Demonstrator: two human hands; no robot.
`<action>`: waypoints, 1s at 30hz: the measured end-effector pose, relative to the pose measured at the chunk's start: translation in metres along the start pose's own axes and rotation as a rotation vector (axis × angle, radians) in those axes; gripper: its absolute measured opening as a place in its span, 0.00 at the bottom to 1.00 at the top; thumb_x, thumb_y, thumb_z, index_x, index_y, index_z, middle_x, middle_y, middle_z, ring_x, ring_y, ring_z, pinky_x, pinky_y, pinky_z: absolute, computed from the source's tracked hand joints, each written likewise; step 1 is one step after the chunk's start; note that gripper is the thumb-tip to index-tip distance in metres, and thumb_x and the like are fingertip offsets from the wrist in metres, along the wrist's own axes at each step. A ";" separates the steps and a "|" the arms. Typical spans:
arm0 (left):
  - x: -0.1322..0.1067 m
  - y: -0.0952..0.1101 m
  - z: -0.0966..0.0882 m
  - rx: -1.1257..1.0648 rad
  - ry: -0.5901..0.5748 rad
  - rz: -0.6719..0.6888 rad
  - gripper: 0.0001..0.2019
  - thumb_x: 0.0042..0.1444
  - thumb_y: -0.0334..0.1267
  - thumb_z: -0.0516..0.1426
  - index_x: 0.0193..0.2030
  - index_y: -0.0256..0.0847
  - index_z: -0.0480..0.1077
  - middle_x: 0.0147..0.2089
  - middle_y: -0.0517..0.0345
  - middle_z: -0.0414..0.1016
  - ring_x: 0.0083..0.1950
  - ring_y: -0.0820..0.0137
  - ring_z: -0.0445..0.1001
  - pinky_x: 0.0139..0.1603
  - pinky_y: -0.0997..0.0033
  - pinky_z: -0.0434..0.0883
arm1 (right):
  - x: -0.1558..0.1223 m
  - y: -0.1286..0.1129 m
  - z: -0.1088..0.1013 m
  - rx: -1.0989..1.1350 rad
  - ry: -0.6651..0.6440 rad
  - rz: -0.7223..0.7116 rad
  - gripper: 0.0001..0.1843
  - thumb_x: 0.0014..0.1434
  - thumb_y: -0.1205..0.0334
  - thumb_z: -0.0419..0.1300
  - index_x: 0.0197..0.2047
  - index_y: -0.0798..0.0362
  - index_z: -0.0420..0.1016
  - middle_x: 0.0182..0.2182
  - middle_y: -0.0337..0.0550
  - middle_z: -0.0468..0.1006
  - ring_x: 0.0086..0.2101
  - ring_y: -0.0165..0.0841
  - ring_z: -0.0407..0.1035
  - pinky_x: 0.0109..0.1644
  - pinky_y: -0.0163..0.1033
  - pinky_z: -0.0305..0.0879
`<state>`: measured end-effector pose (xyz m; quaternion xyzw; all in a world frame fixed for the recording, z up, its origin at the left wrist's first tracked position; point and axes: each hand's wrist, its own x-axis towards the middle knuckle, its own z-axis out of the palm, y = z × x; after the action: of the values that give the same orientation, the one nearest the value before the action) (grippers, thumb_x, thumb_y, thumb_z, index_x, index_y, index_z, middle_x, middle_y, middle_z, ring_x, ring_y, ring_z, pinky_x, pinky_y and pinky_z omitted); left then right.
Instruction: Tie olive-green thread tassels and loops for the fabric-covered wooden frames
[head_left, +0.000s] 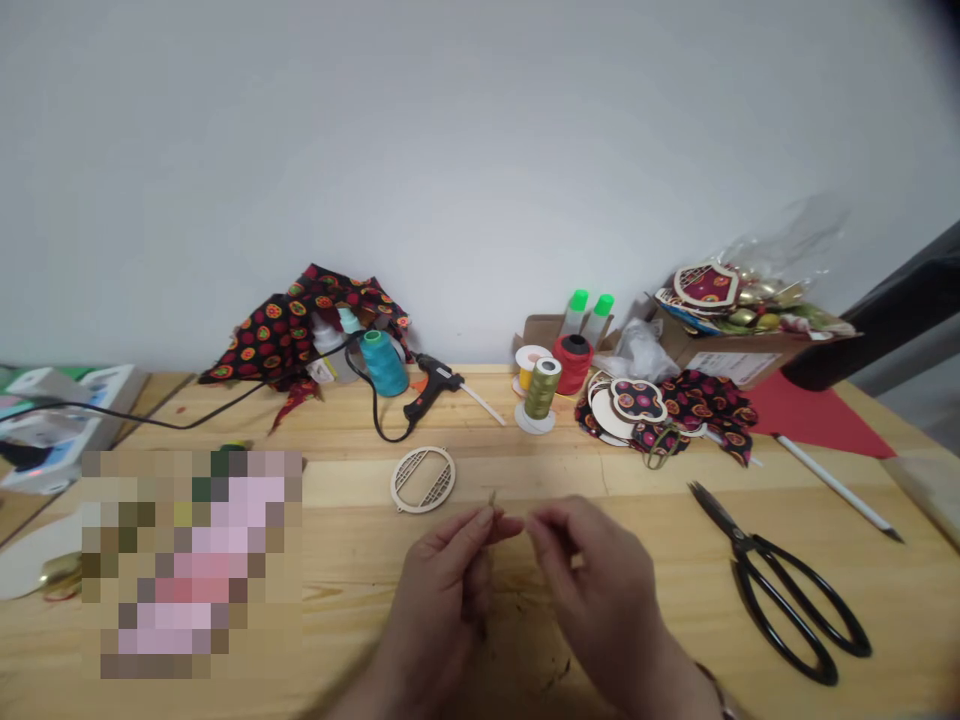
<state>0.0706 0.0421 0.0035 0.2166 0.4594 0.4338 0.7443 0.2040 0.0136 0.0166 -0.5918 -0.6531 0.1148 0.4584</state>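
Over the middle of the table, my left hand (457,570) is closed, thumb against fingers. The tip of a thin olive-brown piece (492,498) sticks up from its pinch; most of it is hidden. Close beside it on the right, my right hand (596,565) also pinches, fingertips together; what lies between them is too small to make out. Just beyond my hands lies a round wooden lattice frame (442,488), flat on the table. To the right rest large black scissors (741,545), blades pointing away.
At the back stand a black glue gun (431,392), a teal thread cone (385,365), an olive thread spool (543,390) and patterned fabric (266,335). Fabric-covered wooden shapes (637,400) lie near a full cardboard box (735,355). A white pencil (836,485) lies right; a power strip (97,430) left.
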 end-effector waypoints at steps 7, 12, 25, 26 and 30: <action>0.001 0.008 0.004 -0.099 0.038 -0.055 0.09 0.44 0.39 0.66 0.28 0.33 0.76 0.27 0.55 0.77 0.15 0.87 0.46 0.15 0.83 0.45 | -0.021 0.000 0.018 -0.114 -0.086 -0.228 0.13 0.62 0.69 0.48 0.28 0.54 0.69 0.21 0.42 0.72 0.21 0.31 0.68 0.24 0.33 0.59; 0.001 0.009 0.005 -0.089 0.021 0.007 0.09 0.46 0.39 0.66 0.28 0.34 0.75 0.29 0.55 0.78 0.15 0.87 0.48 0.14 0.83 0.46 | -0.022 0.003 0.020 -0.128 -0.108 -0.222 0.14 0.62 0.69 0.47 0.28 0.54 0.68 0.20 0.42 0.71 0.21 0.31 0.68 0.23 0.33 0.58; -0.006 0.003 0.011 0.167 -0.025 0.076 0.15 0.45 0.46 0.65 0.20 0.37 0.69 0.13 0.71 0.54 0.14 0.83 0.47 0.14 0.81 0.47 | 0.010 0.012 -0.005 0.447 -0.188 0.313 0.10 0.54 0.62 0.60 0.39 0.54 0.80 0.30 0.44 0.77 0.32 0.33 0.71 0.35 0.36 0.67; -0.007 0.002 0.011 0.207 -0.034 0.077 0.16 0.45 0.47 0.64 0.20 0.37 0.69 0.12 0.71 0.54 0.14 0.82 0.47 0.14 0.81 0.47 | 0.012 0.012 -0.006 0.510 -0.204 0.371 0.10 0.52 0.61 0.62 0.37 0.54 0.80 0.29 0.43 0.77 0.32 0.34 0.71 0.35 0.36 0.67; -0.009 -0.003 0.009 0.292 -0.053 0.076 0.16 0.48 0.48 0.62 0.21 0.37 0.70 0.12 0.71 0.52 0.15 0.81 0.47 0.15 0.79 0.45 | 0.013 0.012 -0.007 0.629 -0.183 0.497 0.06 0.46 0.61 0.66 0.29 0.54 0.80 0.27 0.41 0.76 0.30 0.33 0.70 0.34 0.36 0.66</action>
<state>0.0778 0.0334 0.0104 0.3510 0.4892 0.3843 0.6999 0.2183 0.0255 0.0183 -0.5498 -0.4615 0.4682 0.5154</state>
